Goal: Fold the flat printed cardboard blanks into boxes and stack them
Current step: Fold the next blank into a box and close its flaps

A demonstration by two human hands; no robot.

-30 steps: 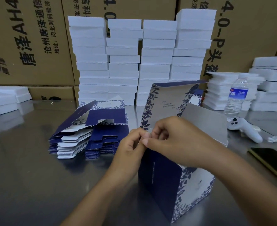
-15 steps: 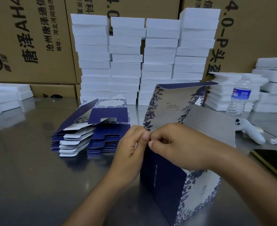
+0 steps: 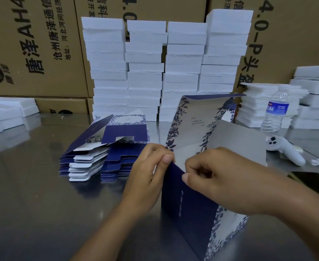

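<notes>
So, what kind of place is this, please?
Probably a packing room or small warehouse: big brown cartons along the back, stacks of white foam trays on a steel table, and a half-folded box beside a pile of flat blanks.

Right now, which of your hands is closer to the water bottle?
The right. The right hand pinches the edge of the box, nearer me and to the left of the water bottle; the left hand grips the same box, farther left.

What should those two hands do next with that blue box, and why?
Probably fold the grey flap inward. The box stands upright on the table, the left hand and right hand both pinch its top corner, and the grey flap and printed lid stand open.
</notes>
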